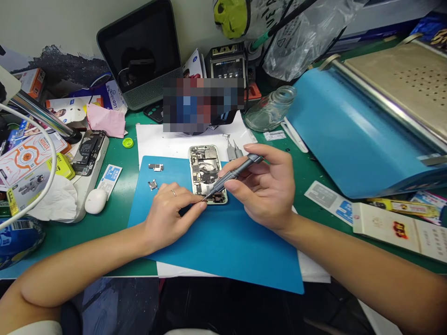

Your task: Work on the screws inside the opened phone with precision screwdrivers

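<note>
An opened smartphone (pixel 196 173) with bare inner parts lies on the blue mat (pixel 223 237). My right hand (pixel 268 190) is closed around a dark grey precision screwdriver (pixel 233 175), which slants down to the phone's lower left corner. At that corner, the thumb and index finger of my left hand (pixel 171 211) come together by the screwdriver tip. Whatever is between those fingertips is too small to make out. Two small metal phone parts lie left of the phone, an upper one (pixel 155 167) and a lower one (pixel 152 184). More grey screwdrivers (pixel 232 151) lie just behind the phone.
A glass jar (pixel 267 111) and white tweezers (pixel 294 135) are at the back right, beside a machine with a metal plate (pixel 401 74). At left stand a white earbud case (pixel 95 201), another phone (pixel 90 151) and boxes. A tablet-like screen (pixel 139 51) leans behind.
</note>
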Action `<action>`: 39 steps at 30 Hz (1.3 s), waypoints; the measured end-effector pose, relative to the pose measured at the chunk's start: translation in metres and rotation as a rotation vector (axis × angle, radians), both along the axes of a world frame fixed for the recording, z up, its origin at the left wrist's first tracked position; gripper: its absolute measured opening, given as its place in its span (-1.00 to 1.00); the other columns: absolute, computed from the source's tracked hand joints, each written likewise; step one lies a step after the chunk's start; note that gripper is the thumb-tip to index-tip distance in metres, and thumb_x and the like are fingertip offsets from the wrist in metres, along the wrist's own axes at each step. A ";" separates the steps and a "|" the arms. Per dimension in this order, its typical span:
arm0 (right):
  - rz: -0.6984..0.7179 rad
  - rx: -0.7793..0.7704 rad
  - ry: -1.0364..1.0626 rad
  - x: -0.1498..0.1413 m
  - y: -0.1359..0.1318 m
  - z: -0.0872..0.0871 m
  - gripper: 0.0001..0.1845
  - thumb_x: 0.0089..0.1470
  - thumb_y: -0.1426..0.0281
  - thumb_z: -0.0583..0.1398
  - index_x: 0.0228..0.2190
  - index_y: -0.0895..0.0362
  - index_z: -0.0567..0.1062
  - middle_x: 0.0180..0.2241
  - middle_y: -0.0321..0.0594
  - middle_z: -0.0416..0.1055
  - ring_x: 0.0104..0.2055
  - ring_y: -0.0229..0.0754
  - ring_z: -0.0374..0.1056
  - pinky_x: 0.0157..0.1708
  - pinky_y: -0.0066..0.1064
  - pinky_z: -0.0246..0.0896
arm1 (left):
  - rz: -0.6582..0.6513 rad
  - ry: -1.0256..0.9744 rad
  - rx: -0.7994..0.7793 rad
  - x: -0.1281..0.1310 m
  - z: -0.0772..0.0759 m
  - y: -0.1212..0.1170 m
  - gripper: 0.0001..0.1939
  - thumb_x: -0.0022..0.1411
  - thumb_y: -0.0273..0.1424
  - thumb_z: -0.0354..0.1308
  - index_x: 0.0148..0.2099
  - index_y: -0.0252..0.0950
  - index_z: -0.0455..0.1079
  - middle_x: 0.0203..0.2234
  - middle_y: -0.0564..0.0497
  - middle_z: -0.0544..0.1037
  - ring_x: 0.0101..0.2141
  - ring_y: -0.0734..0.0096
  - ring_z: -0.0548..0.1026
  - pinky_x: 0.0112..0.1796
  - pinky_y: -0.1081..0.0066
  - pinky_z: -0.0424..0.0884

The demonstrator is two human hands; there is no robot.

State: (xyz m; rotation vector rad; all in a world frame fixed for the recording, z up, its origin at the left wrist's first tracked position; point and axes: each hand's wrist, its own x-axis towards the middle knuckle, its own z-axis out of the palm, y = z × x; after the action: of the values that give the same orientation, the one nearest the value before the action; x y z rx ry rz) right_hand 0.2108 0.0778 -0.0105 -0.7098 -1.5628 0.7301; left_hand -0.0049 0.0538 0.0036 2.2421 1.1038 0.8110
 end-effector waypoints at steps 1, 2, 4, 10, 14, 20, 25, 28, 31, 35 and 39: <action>0.001 -0.001 -0.004 0.000 0.000 0.000 -0.47 0.23 0.31 0.32 0.16 -0.18 0.29 -0.29 -0.29 0.55 -0.35 -0.15 0.56 -0.39 -0.28 0.62 | 0.001 -0.003 0.001 0.000 0.000 0.000 -0.80 0.48 -0.30 0.16 -0.16 -0.21 0.59 -0.35 0.04 0.66 -0.32 0.33 0.50 -0.23 0.25 0.27; 0.001 0.001 -0.007 0.000 0.000 0.000 -0.47 0.23 0.32 0.32 0.16 -0.18 0.29 -0.28 -0.29 0.55 -0.34 -0.15 0.56 -0.39 -0.28 0.62 | 0.001 -0.006 0.003 0.000 0.000 0.000 -0.80 0.47 -0.30 0.16 -0.16 -0.21 0.59 -0.35 0.04 0.66 -0.32 0.33 0.50 -0.23 0.25 0.27; 0.000 0.010 -0.005 0.000 -0.001 0.001 -0.46 0.24 0.34 0.31 0.16 -0.18 0.29 -0.28 -0.29 0.55 -0.34 -0.16 0.56 -0.39 -0.28 0.63 | 0.001 -0.007 0.005 0.000 0.000 0.000 -0.81 0.47 -0.31 0.17 -0.16 -0.21 0.59 -0.35 0.04 0.66 -0.32 0.34 0.50 -0.23 0.26 0.27; 0.012 0.036 0.017 0.000 0.000 0.002 -0.41 0.21 0.43 0.33 0.18 -0.20 0.31 -0.28 -0.31 0.55 -0.34 -0.17 0.55 -0.39 -0.29 0.62 | 0.000 -0.019 0.017 -0.001 0.001 0.000 -0.84 0.46 -0.33 0.19 -0.15 -0.22 0.59 -0.34 0.04 0.66 -0.31 0.33 0.51 -0.22 0.26 0.28; 0.015 0.038 0.019 0.000 0.001 0.002 -0.39 0.20 0.44 0.33 0.19 -0.20 0.31 -0.28 -0.32 0.55 -0.35 -0.18 0.55 -0.40 -0.29 0.62 | 0.002 -0.023 0.016 -0.001 0.001 0.000 -0.84 0.46 -0.34 0.18 -0.14 -0.22 0.59 -0.33 0.04 0.66 -0.30 0.33 0.50 -0.22 0.26 0.28; 0.009 0.021 -0.001 0.001 0.000 0.002 -0.43 0.23 0.37 0.32 0.17 -0.22 0.30 -0.28 -0.30 0.55 -0.36 -0.16 0.55 -0.39 -0.27 0.62 | 0.002 -0.031 0.017 -0.001 0.001 0.000 -0.84 0.47 -0.34 0.18 -0.13 -0.21 0.59 -0.32 0.04 0.67 -0.31 0.33 0.50 -0.23 0.26 0.27; 0.019 0.002 -0.004 0.002 0.000 0.003 -0.44 0.23 0.36 0.32 0.17 -0.25 0.30 -0.27 -0.30 0.54 -0.34 -0.15 0.56 -0.39 -0.27 0.60 | 0.000 -0.013 0.011 -0.001 0.000 0.000 -0.80 0.49 -0.30 0.15 -0.13 -0.20 0.60 -0.32 0.03 0.67 -0.30 0.33 0.51 -0.22 0.25 0.29; 0.021 0.005 -0.003 0.001 0.000 0.003 -0.44 0.24 0.38 0.31 0.17 -0.26 0.30 -0.27 -0.30 0.54 -0.34 -0.16 0.55 -0.40 -0.27 0.59 | 0.001 -0.006 0.005 -0.001 0.000 0.000 -0.78 0.49 -0.28 0.15 -0.13 -0.20 0.60 -0.31 0.02 0.68 -0.30 0.33 0.52 -0.21 0.25 0.29; 0.020 0.008 0.003 0.001 -0.001 0.004 -0.42 0.23 0.40 0.32 0.18 -0.26 0.30 -0.26 -0.30 0.54 -0.32 -0.16 0.56 -0.40 -0.28 0.59 | 0.000 -0.012 0.001 0.000 -0.001 0.000 -0.80 0.48 -0.29 0.16 -0.13 -0.20 0.60 -0.32 0.03 0.67 -0.30 0.33 0.51 -0.22 0.25 0.29; 0.012 0.006 0.008 0.001 -0.001 0.003 -0.43 0.21 0.37 0.33 0.16 -0.24 0.31 -0.25 -0.30 0.54 -0.32 -0.16 0.56 -0.38 -0.28 0.61 | 0.003 -0.006 0.010 0.000 -0.002 0.000 -0.80 0.47 -0.27 0.17 -0.11 -0.21 0.59 -0.31 0.02 0.67 -0.30 0.32 0.52 -0.22 0.25 0.29; -0.004 -0.014 0.000 0.002 -0.001 0.002 -0.44 0.20 0.31 0.35 0.15 -0.24 0.30 -0.26 -0.30 0.54 -0.33 -0.14 0.56 -0.38 -0.25 0.61 | 0.017 0.020 0.007 0.000 -0.002 0.000 -0.80 0.47 -0.25 0.17 -0.09 -0.19 0.60 -0.30 0.01 0.67 -0.28 0.30 0.52 -0.23 0.25 0.29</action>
State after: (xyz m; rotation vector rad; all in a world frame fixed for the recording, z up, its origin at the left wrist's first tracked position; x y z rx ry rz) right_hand 0.2125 0.0768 -0.0087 -0.7233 -1.5575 0.7391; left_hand -0.0054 0.0538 0.0017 2.2537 1.1323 0.8018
